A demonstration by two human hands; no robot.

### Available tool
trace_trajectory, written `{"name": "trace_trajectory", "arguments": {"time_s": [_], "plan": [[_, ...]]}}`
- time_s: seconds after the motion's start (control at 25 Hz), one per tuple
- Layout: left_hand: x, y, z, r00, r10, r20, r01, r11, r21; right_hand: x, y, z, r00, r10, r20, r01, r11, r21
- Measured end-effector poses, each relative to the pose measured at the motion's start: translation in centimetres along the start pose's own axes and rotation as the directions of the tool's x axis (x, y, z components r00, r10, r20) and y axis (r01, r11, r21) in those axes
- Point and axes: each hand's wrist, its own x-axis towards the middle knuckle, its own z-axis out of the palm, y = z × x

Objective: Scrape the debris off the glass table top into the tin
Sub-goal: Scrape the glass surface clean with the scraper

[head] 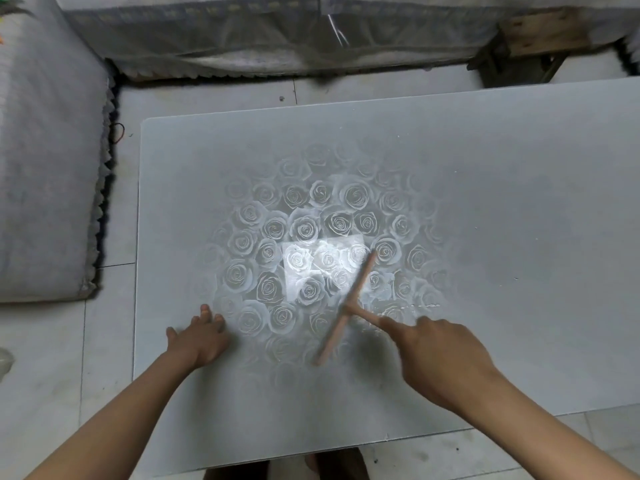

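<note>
The glass table top point(485, 202) is frosted grey with a rose pattern in its middle. A wooden T-shaped scraper point(346, 306) lies with its long bar on the glass, slanting from near left to far right. My right hand point(440, 355) grips its short handle, forefinger stretched along it. A thin line of pale debris point(415, 306) sits on the glass just right of the scraper. My left hand point(197, 337) rests flat on the glass to the left, fingers apart, holding nothing. No tin is in view.
A covered sofa point(45, 168) stands to the left and another covered seat point(242, 29) runs along the back. A wooden stool point(540, 39) is at the back right. Tiled floor point(104, 341) surrounds the table.
</note>
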Motion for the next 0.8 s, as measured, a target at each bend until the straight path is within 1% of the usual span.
{"name": "trace_trajectory", "arguments": {"time_s": [0.08, 0.12, 0.16, 0.2, 0.24, 0.28, 0.32, 0.36, 0.4, 0.44, 0.48, 0.56, 0.6, 0.68, 0.72, 0.8], "plan": [[-0.2, 0.0, -0.6, 1.000, 0.016, 0.013, -0.015, 0.998, -0.055, 2.5, -3.9, -1.4, 0.988, -0.124, -0.096, 0.126, 0.992, 0.017], [-0.2, -0.5, -1.0, 0.999, 0.034, 0.011, -0.032, 0.990, -0.137, 4.4, -6.2, -2.2, 0.974, -0.186, -0.131, 0.187, 0.982, -0.007], [-0.2, -1.3, -1.5, 0.999, 0.049, -0.010, -0.050, 0.962, -0.269, 6.5, -8.7, -3.0, 0.961, -0.240, -0.135, 0.237, 0.971, -0.041], [-0.3, -1.8, -1.8, 0.997, 0.058, -0.058, -0.077, 0.907, -0.414, 8.3, -10.6, -3.6, 0.952, -0.284, -0.113, 0.277, 0.958, -0.078], [-0.4, -3.0, -2.1, 0.989, 0.036, -0.143, -0.108, 0.837, -0.536, 10.1, -12.9, -4.1, 0.943, -0.323, -0.076, 0.314, 0.943, -0.114], [-0.4, -4.2, -2.4, 0.969, -0.011, -0.247, -0.145, 0.785, -0.602, 11.6, -14.8, -4.6, 0.933, -0.359, -0.035, 0.350, 0.924, -0.158], [-0.2, -5.7, -3.0, 0.938, -0.063, -0.340, -0.171, 0.770, -0.615, 13.0, -16.7, -5.2, 0.921, -0.389, 0.000, 0.382, 0.906, -0.182], [0.2, -7.2, -3.5, 0.910, -0.099, -0.403, -0.180, 0.782, -0.597, 14.0, -18.2, -5.5, 0.915, -0.403, 0.023, 0.400, 0.898, -0.185], [0.9, -8.8, -4.1, 0.890, -0.105, -0.444, -0.188, 0.801, -0.568, 15.0, -19.4, -5.3, 0.917, -0.399, 0.015, 0.395, 0.902, -0.175], [1.9, -10.5, -5.0, 0.884, -0.083, -0.460, -0.197, 0.826, -0.528, 16.0, -20.2, -5.1, 0.923, -0.384, -0.007, 0.379, 0.912, -0.159], [3.2, -12.2, -5.8, 0.890, -0.067, -0.452, -0.195, 0.839, -0.508, 16.4, -20.5, -4.9, 0.937, -0.348, -0.018, 0.343, 0.931, -0.127], [4.8, -13.9, -7.4, 0.911, -0.057, -0.409, -0.188, 0.825, -0.533, 15.0, -18.8, -5.2, 0.975, -0.220, 0.012, 0.221, 0.973, -0.061], [5.5, -14.5, -8.0, 0.922, -0.039, -0.385, -0.205, 0.796, -0.570, 13.8, -17.9, -5.2, 0.989, -0.144, 0.031, 0.145, 0.989, -0.040], [6.9, -15.9, -9.5, 0.954, 0.005, -0.301, -0.219, 0.696, -0.684, 12.3, -18.7, -6.4, 0.997, -0.014, 0.073, 0.021, 0.996, -0.088], [7.7, -16.4, -10.0, 0.968, 0.015, -0.250, -0.200, 0.648, -0.735, 12.8, -20.0, -7.1, 0.999, -0.007, 0.052, 0.011, 0.996, -0.092], [9.6, -17.0, -11.2, 0.984, 0.019, -0.175, -0.150, 0.611, -0.777, 16.4, -24.3, -8.7, 0.996, -0.087, -0.029, 0.086, 0.995, -0.042]]}}
